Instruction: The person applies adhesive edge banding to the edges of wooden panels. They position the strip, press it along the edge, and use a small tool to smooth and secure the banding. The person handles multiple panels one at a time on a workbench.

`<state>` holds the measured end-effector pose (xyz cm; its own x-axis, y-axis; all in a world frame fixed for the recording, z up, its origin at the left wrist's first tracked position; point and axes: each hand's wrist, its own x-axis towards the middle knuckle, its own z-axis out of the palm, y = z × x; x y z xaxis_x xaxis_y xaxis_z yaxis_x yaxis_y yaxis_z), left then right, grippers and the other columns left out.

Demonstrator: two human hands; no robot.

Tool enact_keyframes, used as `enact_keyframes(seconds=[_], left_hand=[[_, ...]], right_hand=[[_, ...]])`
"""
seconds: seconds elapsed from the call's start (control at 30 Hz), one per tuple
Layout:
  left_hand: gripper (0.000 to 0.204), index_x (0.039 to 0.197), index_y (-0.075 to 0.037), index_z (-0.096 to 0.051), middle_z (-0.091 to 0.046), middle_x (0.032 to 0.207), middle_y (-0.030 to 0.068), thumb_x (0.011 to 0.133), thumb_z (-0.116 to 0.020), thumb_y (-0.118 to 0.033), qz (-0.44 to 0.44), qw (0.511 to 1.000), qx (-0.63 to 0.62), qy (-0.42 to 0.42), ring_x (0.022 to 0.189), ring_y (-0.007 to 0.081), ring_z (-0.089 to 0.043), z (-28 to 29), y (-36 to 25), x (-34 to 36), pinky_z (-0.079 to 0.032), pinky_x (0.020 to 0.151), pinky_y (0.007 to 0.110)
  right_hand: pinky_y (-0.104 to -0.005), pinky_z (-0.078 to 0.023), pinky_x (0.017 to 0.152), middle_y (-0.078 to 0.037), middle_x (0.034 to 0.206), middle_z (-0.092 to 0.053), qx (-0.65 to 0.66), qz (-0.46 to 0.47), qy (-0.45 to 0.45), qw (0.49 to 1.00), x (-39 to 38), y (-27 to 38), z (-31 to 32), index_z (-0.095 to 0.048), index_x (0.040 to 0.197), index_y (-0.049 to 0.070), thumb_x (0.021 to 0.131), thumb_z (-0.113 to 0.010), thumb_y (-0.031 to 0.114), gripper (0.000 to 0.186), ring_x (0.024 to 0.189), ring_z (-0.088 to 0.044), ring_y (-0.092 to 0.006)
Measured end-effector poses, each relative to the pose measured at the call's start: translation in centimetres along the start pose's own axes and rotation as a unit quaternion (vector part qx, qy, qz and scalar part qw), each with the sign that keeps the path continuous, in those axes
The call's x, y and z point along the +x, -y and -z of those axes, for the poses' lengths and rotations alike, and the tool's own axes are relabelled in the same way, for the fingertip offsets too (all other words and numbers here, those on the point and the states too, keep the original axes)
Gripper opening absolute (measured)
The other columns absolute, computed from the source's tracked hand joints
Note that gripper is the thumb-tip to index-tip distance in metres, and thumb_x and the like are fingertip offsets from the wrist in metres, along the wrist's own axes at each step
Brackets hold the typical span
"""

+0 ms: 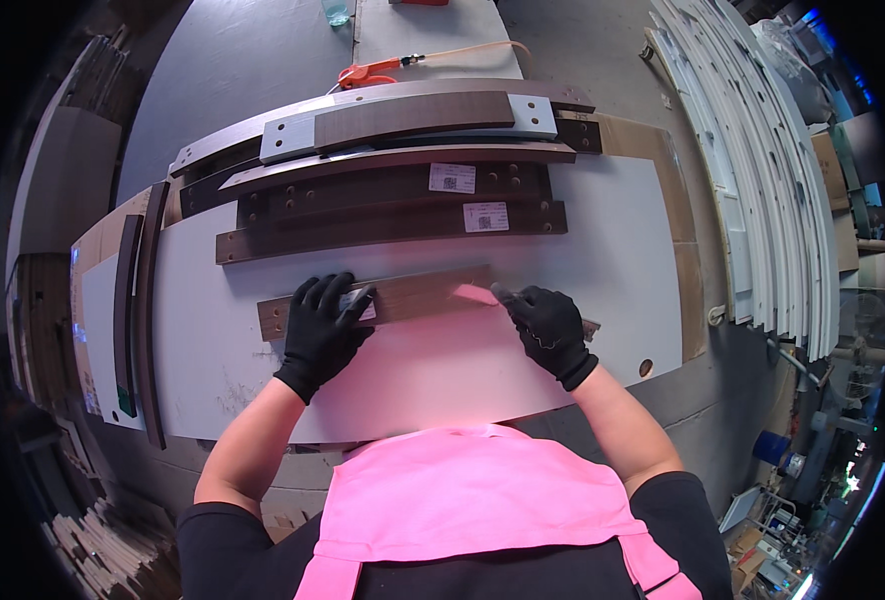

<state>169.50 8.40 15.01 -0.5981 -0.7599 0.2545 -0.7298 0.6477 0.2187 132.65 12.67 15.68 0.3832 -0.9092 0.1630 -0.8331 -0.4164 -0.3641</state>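
A brown wooden board (pixel 423 288) with holes at its end and a white label lies crosswise on the white panel (pixel 423 385). My left hand (pixel 325 330), in a black glove, grips its left part, fingers curled over the board and the label. My right hand (pixel 548 330), also gloved, is closed at the board's right part, holding a small pink piece (pixel 475 295), blurred, that lies over the wood; what exactly it is I cannot tell.
Several dark boards (pixel 383 225), some labelled, lie stacked beyond; two dark strips (pixel 146 300) lie at left. An orange air gun (pixel 361 76) with a hose and a clear cup (pixel 336 10) sit at the back. Long white profiles (pixel 753 180) stand at right.
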Motion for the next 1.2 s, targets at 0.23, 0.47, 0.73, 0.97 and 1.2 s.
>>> enact_keyframes(seconds=[0.23, 0.47, 0.73, 0.97, 1.2], left_hand=[[0.066, 0.136, -0.019, -0.059, -0.056, 0.134, 0.0171, 0.075, -0.08, -0.029, 0.025, 0.999, -0.03, -0.019, 0.123, 0.0361, -0.052, -2.5, -4.5, 2.1, -0.038, 0.107, 0.053], [0.087, 0.15, -0.011, -0.044, -0.048, 0.148, 0.0168, 0.075, -0.082, -0.032, 0.035, 0.992, -0.121, 0.016, 0.134, 0.0388, -0.045, 0.2, -4.2, 2.7, -0.031, 0.116, 0.051], [0.068, 0.139, -0.013, -0.057, -0.058, 0.131, 0.0148, 0.076, -0.079, -0.027, -0.052, 0.987, -0.143, 0.044, 0.115, 0.0389, -0.054, 0.3, -0.5, 1.2, -0.043, 0.102, 0.05], [0.046, 0.125, -0.017, -0.072, -0.066, 0.105, 0.0124, 0.085, -0.064, 0.004, 0.005, 0.927, -0.336, 0.17, 0.092, 0.029, -0.064, -0.8, 1.0, 5.3, -0.055, 0.082, 0.038], [0.04, 0.126, -0.012, -0.071, -0.062, 0.101, 0.0088, 0.091, -0.063, 0.006, -0.069, 0.907, -0.373, 0.18, 0.088, 0.02, -0.064, -0.9, 2.6, 6.9, -0.055, 0.078, 0.032]], right_hand=[[-0.0427, -0.048, 0.057, -0.009, 0.076, -0.061, -0.02, -0.054, -0.081, 0.995, -1.2, 2.0, -1.4, -0.062, 0.139, 0.021, 0.08, -0.066, 0.004, 0.061, 0.065, -0.061, -0.0302], [-0.0427, -0.05, 0.063, -0.011, 0.08, -0.063, -0.029, -0.05, -0.136, 0.989, -1.0, 3.9, -2.7, -0.063, 0.139, 0.02, 0.085, -0.064, 0.008, 0.055, 0.071, -0.062, -0.0299], [-0.0423, -0.048, 0.06, -0.009, 0.072, -0.061, 0.035, -0.003, -0.068, 0.997, -1.0, 3.4, -2.5, -0.068, 0.134, 0.023, 0.079, -0.067, 0.004, 0.058, 0.068, -0.061, -0.0285], [-0.0421, -0.049, 0.064, -0.011, 0.077, -0.064, -0.016, -0.019, -0.098, 0.995, -0.5, 3.1, -1.7, -0.068, 0.13, 0.011, 0.086, -0.061, 0.007, 0.046, 0.071, -0.062, -0.0302], [-0.0428, -0.048, 0.061, -0.01, 0.074, -0.062, 0.01, 0.007, -0.069, 0.998, 0.1, 4.4, -2.8, -0.064, 0.137, 0.019, 0.081, -0.065, 0.004, 0.058, 0.065, -0.06, -0.0299]])
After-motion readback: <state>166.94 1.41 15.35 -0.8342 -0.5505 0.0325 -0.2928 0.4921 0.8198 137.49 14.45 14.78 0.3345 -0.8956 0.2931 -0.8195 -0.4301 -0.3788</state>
